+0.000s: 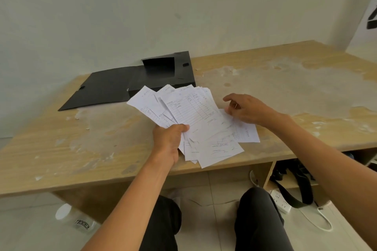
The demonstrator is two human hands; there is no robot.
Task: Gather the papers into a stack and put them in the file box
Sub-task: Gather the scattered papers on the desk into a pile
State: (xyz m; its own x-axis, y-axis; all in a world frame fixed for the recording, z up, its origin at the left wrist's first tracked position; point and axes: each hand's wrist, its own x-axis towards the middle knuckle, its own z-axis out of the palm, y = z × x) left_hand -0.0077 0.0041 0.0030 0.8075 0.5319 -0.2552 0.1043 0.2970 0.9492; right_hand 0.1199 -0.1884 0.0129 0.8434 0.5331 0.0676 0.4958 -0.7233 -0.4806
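My left hand (169, 140) grips a fanned bunch of white printed papers (183, 108) by their lower edge, held just above the wooden table (61, 149). Further papers (220, 149) lie spread on the table under and to the right of the bunch, some overhanging the front edge. My right hand (246, 110) rests on the rightmost sheet (246, 134), fingers curled and pinching at its upper edge. The black file box (167, 73) lies open behind the papers, its lid flap (102, 91) flat to the left.
The table top is stained with pale patches. It stands against a white wall. Under the table at the right are a shelf with a black strap bag (293, 181) and a white power strip (281, 201). A clear bottle (75, 220) lies on the floor at the left.
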